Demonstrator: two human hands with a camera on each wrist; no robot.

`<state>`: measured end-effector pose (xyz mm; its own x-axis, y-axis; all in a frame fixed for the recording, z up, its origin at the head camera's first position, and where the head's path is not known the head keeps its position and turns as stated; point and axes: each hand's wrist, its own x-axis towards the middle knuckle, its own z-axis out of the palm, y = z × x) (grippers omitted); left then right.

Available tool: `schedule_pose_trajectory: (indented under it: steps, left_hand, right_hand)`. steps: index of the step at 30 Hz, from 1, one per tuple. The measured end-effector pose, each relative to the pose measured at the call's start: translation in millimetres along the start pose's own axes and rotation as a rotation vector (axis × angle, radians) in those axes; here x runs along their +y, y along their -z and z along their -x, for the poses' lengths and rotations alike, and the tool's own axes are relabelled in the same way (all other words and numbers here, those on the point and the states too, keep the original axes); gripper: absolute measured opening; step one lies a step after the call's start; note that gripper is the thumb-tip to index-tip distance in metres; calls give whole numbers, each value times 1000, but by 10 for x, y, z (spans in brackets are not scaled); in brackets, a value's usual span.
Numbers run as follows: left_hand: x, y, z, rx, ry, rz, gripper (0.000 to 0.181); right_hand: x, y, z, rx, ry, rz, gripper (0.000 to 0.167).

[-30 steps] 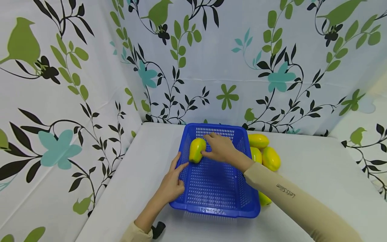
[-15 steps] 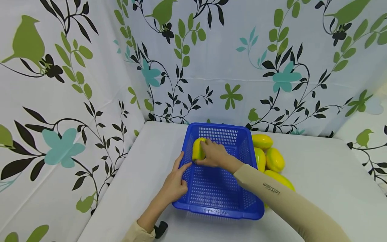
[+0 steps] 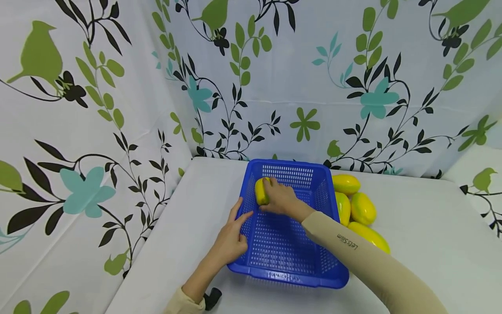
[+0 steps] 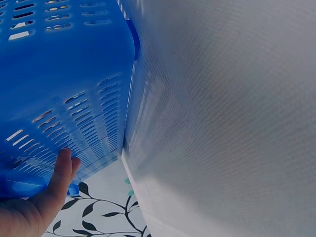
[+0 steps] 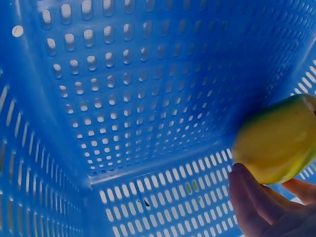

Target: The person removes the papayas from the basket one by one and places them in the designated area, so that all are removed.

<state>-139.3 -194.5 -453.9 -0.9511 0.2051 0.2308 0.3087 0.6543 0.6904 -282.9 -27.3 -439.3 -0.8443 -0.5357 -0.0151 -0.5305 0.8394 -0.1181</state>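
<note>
My right hand (image 3: 280,198) reaches into the blue plastic basket (image 3: 288,279) and grips a yellow-green mango (image 3: 261,191) near the far left corner. In the right wrist view, fingertips press the underside of the mango (image 5: 276,140), which lies against the basket's wall; part of it is cut off by the frame edge. My left hand (image 3: 229,242) holds the basket's left rim, one finger over the inner side and others outside. Fingers (image 4: 60,173) of that hand lie along the slotted outer wall in the left wrist view.
Several yellow mangoes (image 3: 362,209) lie on the white table (image 3: 415,226) right of the basket, partly behind the right sleeve. A small black object (image 3: 213,298) sits near the left wrist. Patterned curtains (image 3: 251,87) stand behind and at the left.
The right hand has closed round the mango in the basket and shifted it slightly toward the far end. The left hand stays at the rim; the head view has shifted slightly.
</note>
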Motion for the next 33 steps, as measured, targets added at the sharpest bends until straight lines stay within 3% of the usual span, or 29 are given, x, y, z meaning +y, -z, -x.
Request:
schedule_pose_trajectory:
  steps: [5,17,33]
  left_hand:
    - [17,9,-28,18,-18,-11,65]
    - [54,-11,-29,-2,-12,18,66]
    - [-10,-25,-11,-3,7,19,65]
  right_hand:
    - [29,42,-8,31,-1,5,81]
    - [52,75,113,73,23,7,71]
    - [87,198,458,161,89,-37,76]
